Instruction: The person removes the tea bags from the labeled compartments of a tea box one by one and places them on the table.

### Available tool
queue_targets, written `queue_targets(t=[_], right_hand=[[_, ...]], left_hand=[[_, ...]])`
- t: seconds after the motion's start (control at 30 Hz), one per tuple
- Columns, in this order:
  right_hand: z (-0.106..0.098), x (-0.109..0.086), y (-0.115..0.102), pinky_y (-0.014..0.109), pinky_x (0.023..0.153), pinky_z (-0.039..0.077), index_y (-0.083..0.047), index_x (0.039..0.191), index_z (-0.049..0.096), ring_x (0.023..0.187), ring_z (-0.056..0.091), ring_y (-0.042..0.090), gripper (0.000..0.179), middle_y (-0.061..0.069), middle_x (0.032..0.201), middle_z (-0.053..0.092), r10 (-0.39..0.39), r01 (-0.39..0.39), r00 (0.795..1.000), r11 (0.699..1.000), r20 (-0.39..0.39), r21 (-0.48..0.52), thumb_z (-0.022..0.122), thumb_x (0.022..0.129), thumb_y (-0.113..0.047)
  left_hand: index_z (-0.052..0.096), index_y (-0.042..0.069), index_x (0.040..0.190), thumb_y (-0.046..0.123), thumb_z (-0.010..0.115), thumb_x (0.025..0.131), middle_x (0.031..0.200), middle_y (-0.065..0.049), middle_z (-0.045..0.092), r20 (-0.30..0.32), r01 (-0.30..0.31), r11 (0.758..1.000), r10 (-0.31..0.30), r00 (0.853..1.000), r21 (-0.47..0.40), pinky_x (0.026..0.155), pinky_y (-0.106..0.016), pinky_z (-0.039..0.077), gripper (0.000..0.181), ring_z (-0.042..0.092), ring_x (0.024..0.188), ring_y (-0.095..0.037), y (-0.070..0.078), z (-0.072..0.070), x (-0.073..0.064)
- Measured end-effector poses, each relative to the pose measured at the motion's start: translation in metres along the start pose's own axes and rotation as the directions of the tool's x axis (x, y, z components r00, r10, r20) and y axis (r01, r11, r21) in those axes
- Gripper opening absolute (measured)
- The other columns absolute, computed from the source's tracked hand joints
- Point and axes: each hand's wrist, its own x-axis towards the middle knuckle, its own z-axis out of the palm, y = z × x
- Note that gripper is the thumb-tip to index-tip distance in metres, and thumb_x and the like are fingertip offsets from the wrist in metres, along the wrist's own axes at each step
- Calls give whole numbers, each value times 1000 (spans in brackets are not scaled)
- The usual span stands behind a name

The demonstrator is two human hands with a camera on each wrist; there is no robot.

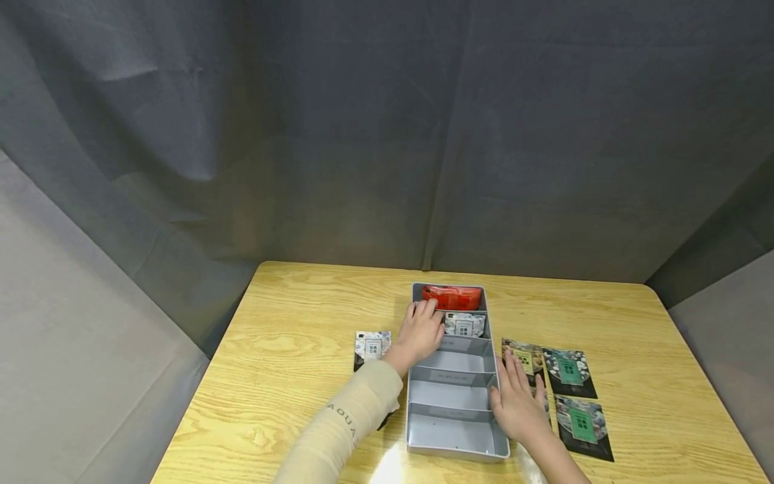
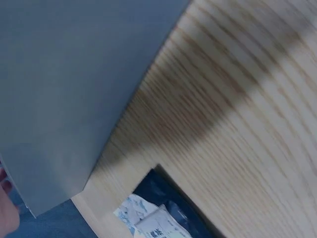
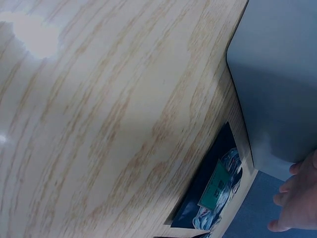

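Note:
A long grey divided box [image 1: 458, 456] lies on the table between the hands. My left hand [image 1: 421, 331] reaches over its left wall at the second compartment from the back. Its fingers spread beside a white-and-black packet [image 1: 468, 325] standing there; part of the packet is hidden behind them. Red packets [image 1: 456, 298] fill the rearmost compartment. My right hand [image 1: 519, 403] rests along the box's right wall, fingers straight. Its fingertips overlap a dark packet with a yellow label [image 1: 524, 361], and another packet beneath is mostly covered.
Two green-labelled packets [image 1: 570, 371] lie to the right of the right hand. Left of the box lies a white-and-black packet [image 1: 373, 346]; a dark corner of something shows under the left forearm. Dark curtains [image 1: 375, 134] hang behind the wooden table [image 1: 290, 336].

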Motion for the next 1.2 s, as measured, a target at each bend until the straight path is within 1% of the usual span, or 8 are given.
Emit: queue_targets(t=[0.17, 0.27, 0.43, 0.6, 0.73, 0.9, 1.07, 1.2], right_hand=[[0, 0, 0, 65, 100, -4, 0, 145, 14, 136, 5, 40, 60, 20, 151, 4, 4, -4, 1000, 1000, 8, 1, 35, 96, -27], [0, 1, 1, 65, 100, -4, 0, 145, 13, 136, 5, 40, 60, 20, 152, 3, 5, -5, 1000, 1000, 12, 2, 35, 96, -27], [1, 0, 1, 65, 100, -3, 0, 145, 14, 136, 6, 40, 60, 20, 151, 4, 3, -3, 1000, 1000, 2, 0, 36, 95, -27], [1, 0, 1, 65, 100, -3, 0, 145, 15, 136, 6, 40, 60, 20, 151, 4, -1, 1, 1000, 1000, -5, 0, 36, 95, -26], [0, 0, 2, 65, 100, -3, 0, 145, 15, 136, 6, 40, 60, 20, 151, 4, 1, -1, 1000, 1000, 1, -2, 36, 95, -26], [0, 1, 1, 65, 100, -3, 0, 145, 15, 136, 6, 40, 60, 20, 151, 4, 8, -8, 1000, 1000, 9, -2, 36, 95, -26], [0, 1, 2, 65, 100, -3, 0, 145, 15, 136, 5, 40, 60, 20, 151, 4, 10, -10, 1000, 1000, 18, -6, 36, 95, -27], [-1, 0, 2, 65, 100, -4, 0, 145, 15, 136, 6, 40, 60, 20, 151, 5, 7, -7, 1000, 1000, 12, -17, 36, 95, -27]], left_hand=[[61, 17, 110, 30, 43, 93, 124, -1, 41, 35, 100, 991, -97, 995, -91, 97, -38, 27, 28, 36, 115, -20, 7, 0, 2], [62, 16, 108, 28, 46, 91, 124, -2, 41, 34, 130, 982, -126, 991, -136, 95, -39, 28, 26, 36, 115, -20, 11, 2, 5], [63, 16, 107, 27, 48, 91, 126, -2, 40, 20, 156, 967, -155, 988, -202, 96, -41, 27, 24, 34, 117, -20, 13, 4, 6], [61, 19, 96, 28, 51, 90, 120, -2, 42, -10, 150, 957, -158, 987, -247, 95, -41, 27, 15, 36, 112, -19, 13, 4, 6], [59, 22, 91, 32, 51, 91, 108, 1, 42, 0, 120, 968, -123, 992, -221, 95, -40, 27, 13, 37, 104, -17, 13, 3, 7], [62, 27, 97, 36, 49, 92, 101, 3, 42, -6, 20, 997, -21, 1000, -75, 95, -40, 29, 17, 38, 99, -15, 13, 1, 10], [63, 29, 100, 37, 47, 93, 107, 3, 45, -11, -62, 997, 63, 998, 34, 99, -42, 30, 18, 41, 103, -16, 12, 0, 11], [61, 30, 101, 35, 46, 94, 110, 3, 46, -5, -94, 992, 95, 995, 78, 97, -40, 33, 17, 41, 103, -16, 11, 1, 10]])
